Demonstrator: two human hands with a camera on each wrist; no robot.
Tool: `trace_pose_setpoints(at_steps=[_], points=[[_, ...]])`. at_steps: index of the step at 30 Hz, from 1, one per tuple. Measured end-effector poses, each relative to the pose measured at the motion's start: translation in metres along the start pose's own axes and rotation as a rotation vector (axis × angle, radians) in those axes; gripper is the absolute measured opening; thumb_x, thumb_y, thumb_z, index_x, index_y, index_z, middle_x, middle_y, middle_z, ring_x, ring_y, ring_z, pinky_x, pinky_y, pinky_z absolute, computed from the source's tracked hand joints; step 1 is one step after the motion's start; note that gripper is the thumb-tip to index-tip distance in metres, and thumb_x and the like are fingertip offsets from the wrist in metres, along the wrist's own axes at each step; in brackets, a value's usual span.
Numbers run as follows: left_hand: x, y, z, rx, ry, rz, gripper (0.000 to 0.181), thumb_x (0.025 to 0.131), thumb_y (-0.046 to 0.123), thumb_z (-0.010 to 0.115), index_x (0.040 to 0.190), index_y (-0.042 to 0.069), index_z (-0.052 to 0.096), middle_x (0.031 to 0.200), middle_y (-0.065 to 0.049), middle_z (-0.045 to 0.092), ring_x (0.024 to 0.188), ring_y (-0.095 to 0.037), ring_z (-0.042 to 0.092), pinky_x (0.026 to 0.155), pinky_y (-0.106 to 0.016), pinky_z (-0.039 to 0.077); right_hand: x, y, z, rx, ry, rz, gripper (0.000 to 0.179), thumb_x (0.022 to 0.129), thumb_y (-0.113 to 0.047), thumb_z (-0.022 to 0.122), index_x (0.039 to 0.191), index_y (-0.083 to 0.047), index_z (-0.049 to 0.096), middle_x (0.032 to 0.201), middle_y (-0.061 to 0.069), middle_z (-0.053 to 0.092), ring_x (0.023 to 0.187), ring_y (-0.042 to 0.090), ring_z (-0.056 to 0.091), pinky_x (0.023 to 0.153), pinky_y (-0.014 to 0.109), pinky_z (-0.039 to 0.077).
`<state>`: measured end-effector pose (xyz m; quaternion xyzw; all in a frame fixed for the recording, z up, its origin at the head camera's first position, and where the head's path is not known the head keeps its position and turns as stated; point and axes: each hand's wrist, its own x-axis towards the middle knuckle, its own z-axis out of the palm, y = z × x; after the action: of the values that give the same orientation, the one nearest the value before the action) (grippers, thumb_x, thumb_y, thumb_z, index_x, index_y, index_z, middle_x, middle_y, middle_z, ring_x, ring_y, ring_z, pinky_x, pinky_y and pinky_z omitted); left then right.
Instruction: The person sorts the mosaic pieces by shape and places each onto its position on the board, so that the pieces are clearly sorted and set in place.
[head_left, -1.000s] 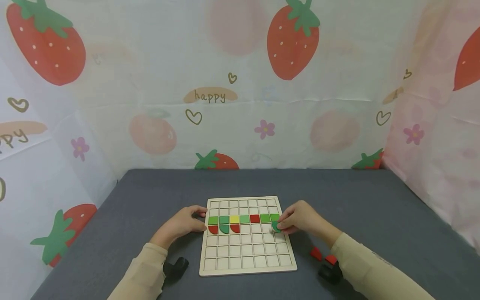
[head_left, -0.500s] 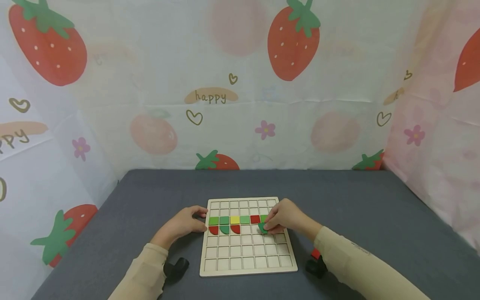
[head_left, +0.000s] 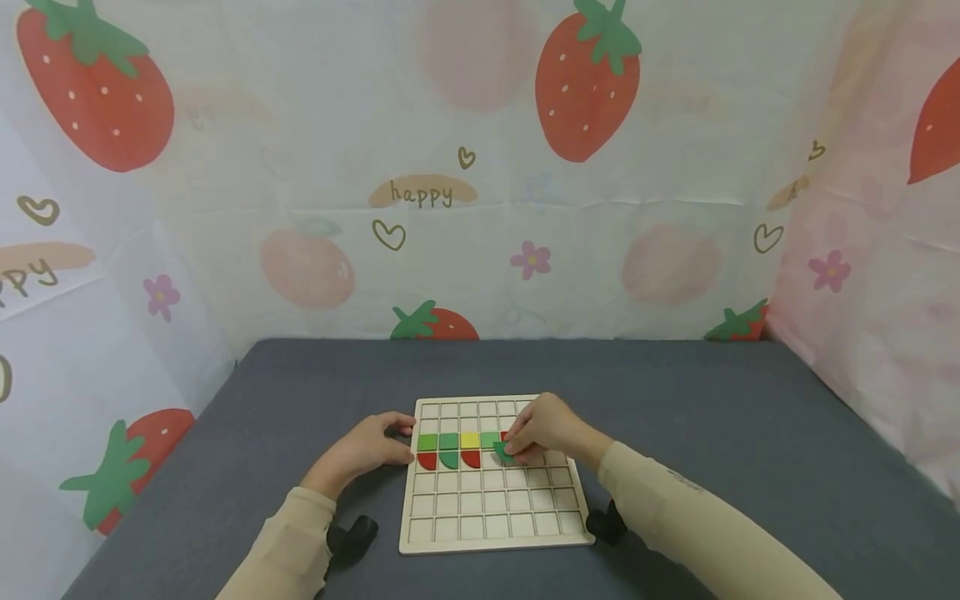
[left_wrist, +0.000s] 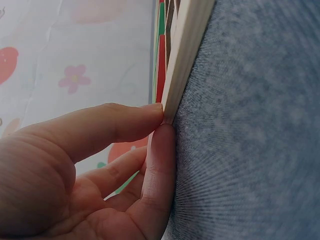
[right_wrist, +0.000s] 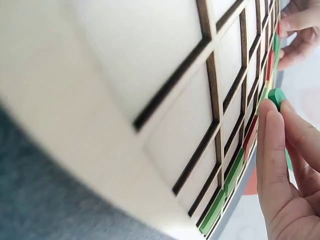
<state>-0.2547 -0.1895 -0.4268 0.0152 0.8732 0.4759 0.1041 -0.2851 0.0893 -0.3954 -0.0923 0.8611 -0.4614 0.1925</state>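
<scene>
A square wooden grid board (head_left: 497, 546) lies on the table. My right hand (head_left: 551, 429) pinches a green tile (head_left: 502, 454), which looks like a quarter circle, between thumb and fingers over the middle of the board. In the right wrist view the green tile (right_wrist: 276, 96) pokes out past the fingertips, tilted. My left hand (head_left: 367, 446) rests thumb and fingertips against the board's left edge, as the left wrist view also shows at the board's rim (left_wrist: 182, 65). Red (head_left: 427, 460) and green (head_left: 449, 459) quarter-circle tiles sit in cells below a row of coloured squares, partly hidden by my right hand.
The grey tabletop (head_left: 262, 400) surrounds the board, and a patterned cloth (head_left: 480, 250) hangs behind it. Black wrist-worn devices sit by the left (head_left: 352, 537) and right (head_left: 606, 523) forearms. The right sleeve (head_left: 697, 517) covers part of the table.
My right hand has moved left across the board with the green tile, from the right end of the row toward the middle. My left hand keeps its place at the edge.
</scene>
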Motion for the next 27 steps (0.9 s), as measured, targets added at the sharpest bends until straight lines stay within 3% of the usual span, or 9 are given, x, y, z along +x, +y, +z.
trace_pose_setpoints(at_steps=[5,21,27], points=[[0.0,0.001,0.001,0.005,0.005,-0.011,0.06,0.076,0.001,0.071,0.134,-0.003,0.056,0.12,-0.015,0.058,0.099,-0.022,0.054,0.081,-0.032,0.048,0.002,-0.002,0.004,-0.029,0.005,-0.033,0.006,0.077,0.002,0.08,0.082,0.002,0.078,0.077,0.01,0.075,0.057,0.015,0.07,0.06,0.029,0.058],[0.0,0.0,0.0,0.004,0.0,0.0,0.06,0.076,0.001,0.071,0.134,-0.004,0.056,0.12,-0.015,0.058,0.099,-0.022,0.055,0.08,-0.032,0.048,0.007,-0.009,0.016,-0.048,-0.005,-0.005,0.004,0.076,0.005,0.08,0.077,0.003,0.076,0.069,0.011,0.073,0.051,0.011,0.066,0.057,0.028,0.057],[0.0,0.0,-0.001,-0.003,-0.007,-0.004,0.06,0.077,0.001,0.071,0.135,-0.003,0.055,0.121,-0.015,0.057,0.097,-0.021,0.054,0.079,-0.032,0.048,0.006,-0.009,0.017,-0.117,0.014,-0.031,0.006,0.075,0.005,0.08,0.073,0.001,0.076,0.066,0.01,0.073,0.051,0.012,0.066,0.057,0.027,0.057]])
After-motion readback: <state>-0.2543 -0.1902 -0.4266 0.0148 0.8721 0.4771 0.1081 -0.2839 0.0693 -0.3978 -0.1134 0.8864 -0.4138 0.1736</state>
